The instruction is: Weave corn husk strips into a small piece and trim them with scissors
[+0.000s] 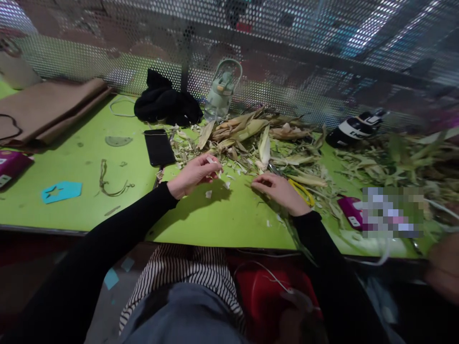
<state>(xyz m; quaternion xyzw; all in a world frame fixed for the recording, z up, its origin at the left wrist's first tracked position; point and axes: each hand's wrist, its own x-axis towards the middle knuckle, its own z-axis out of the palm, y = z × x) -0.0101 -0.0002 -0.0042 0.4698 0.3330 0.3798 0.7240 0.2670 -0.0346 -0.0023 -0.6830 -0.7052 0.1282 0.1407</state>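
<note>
My left hand (196,175) is closed in a pinch above the green table (215,224). Between its thumb and fingers is a small whitish piece (214,162), perhaps of corn husk. A few white scraps (208,194) lie just below that hand. My right hand (278,190) is low over the table, its fingers curled together; what its fingertips hold, if anything, is too small to make out. Beside it lie scissors with yellow handles (303,192), partly hidden by the hand. Behind both hands spreads a pile of dry corn husks (247,131).
A phone (159,147) lies left of the husks. Behind stand a pale green bottle (219,95) and a black cloth bundle (167,102). A black bottle (353,130) lies at right near more husks (390,157). A blue paper tag (61,191) is at left. Another person's arm shows at far right.
</note>
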